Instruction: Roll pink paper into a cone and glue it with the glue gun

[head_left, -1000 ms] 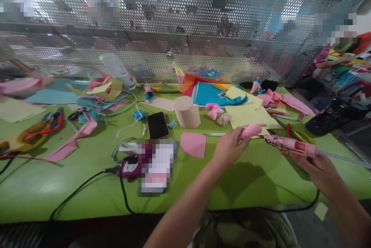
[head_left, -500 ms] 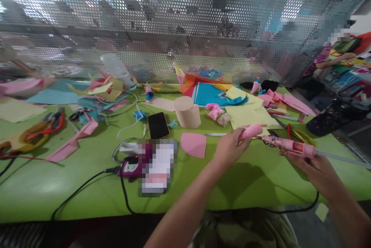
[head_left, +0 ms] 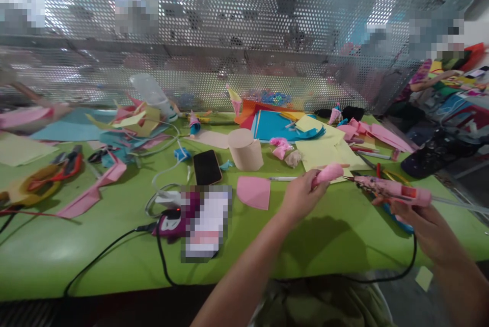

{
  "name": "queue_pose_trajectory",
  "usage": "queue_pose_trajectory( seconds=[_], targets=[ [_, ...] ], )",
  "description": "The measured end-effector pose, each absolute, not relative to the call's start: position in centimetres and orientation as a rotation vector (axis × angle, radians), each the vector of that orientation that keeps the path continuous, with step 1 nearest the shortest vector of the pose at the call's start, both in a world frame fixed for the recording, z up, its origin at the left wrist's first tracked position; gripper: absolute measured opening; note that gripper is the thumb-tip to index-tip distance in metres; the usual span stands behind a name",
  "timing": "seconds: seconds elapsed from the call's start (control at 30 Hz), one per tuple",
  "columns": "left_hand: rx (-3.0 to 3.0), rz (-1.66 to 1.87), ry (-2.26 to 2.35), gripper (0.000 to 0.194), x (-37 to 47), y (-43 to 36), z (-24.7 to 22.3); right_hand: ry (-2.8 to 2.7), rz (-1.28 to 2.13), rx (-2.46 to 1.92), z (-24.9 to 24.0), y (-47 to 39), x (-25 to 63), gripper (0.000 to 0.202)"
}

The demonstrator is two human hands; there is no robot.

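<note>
Over the green table (head_left: pixel 95 245), right of centre: left hand (head_left: pixel 301 195) fingers pinched around a small pink paper roll (head_left: pixel 327 172), held just above the tabletop. Roll's near end is buried in the grip, so its full shape can't be read.

Right hand (head_left: pixel 424 225) wrapped around a pink glue gun (head_left: pixel 389 190), nozzle aimed left toward the roll's tip; small gap between them, not touching as far as I can tell. Trigger finger is hidden behind the gun body, can't tell if it's pressed. Clear glue stick runs out the back of the gun and is cut off at the right edge. Black cord (head_left: pixel 397 273) loops from under the right hand along the table's near edge.

Nearby on the table: pink paper piece (head_left: pixel 254 192) lying flat left of the left hand, tan paper cylinder (head_left: pixel 246 149) upright behind it, black phone (head_left: pixel 207 167) face up beside the cylinder. Yellow sheets (head_left: pixel 324 151) sit behind the roll, partly covered by other scraps. One block left of the pink piece is pixelated, unreadable. Far left clutter is motion-blurred. Perforated metal screen (head_left: pixel 244 36) closes off the back; what's behind it is hard to make out.
</note>
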State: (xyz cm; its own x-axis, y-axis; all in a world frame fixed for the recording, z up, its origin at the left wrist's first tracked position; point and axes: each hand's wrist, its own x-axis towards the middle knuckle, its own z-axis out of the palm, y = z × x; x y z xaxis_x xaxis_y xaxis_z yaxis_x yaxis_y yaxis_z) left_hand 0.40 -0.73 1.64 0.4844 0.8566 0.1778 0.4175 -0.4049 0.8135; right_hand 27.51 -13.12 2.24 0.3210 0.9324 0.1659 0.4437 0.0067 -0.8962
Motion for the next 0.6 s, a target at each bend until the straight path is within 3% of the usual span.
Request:
queue_pose_trajectory(
  seconds=[0.17,0.33,0.6],
  targets=[
    [1.825,0.795,0.960,0.034,0.3,-0.5,1.4,-0.906,0.643,-1.477,2.0,-14.4,30.8,0.047],
    [1.633,0.780,0.888,0.050,0.3,-0.6,1.4,-0.628,0.404,-1.560,1.6,-16.6,37.3,0.051],
    [1.529,0.714,0.863,0.062,0.4,-0.5,1.0,-0.474,0.475,-1.838,-2.7,-17.9,44.1,0.031]
  ],
)
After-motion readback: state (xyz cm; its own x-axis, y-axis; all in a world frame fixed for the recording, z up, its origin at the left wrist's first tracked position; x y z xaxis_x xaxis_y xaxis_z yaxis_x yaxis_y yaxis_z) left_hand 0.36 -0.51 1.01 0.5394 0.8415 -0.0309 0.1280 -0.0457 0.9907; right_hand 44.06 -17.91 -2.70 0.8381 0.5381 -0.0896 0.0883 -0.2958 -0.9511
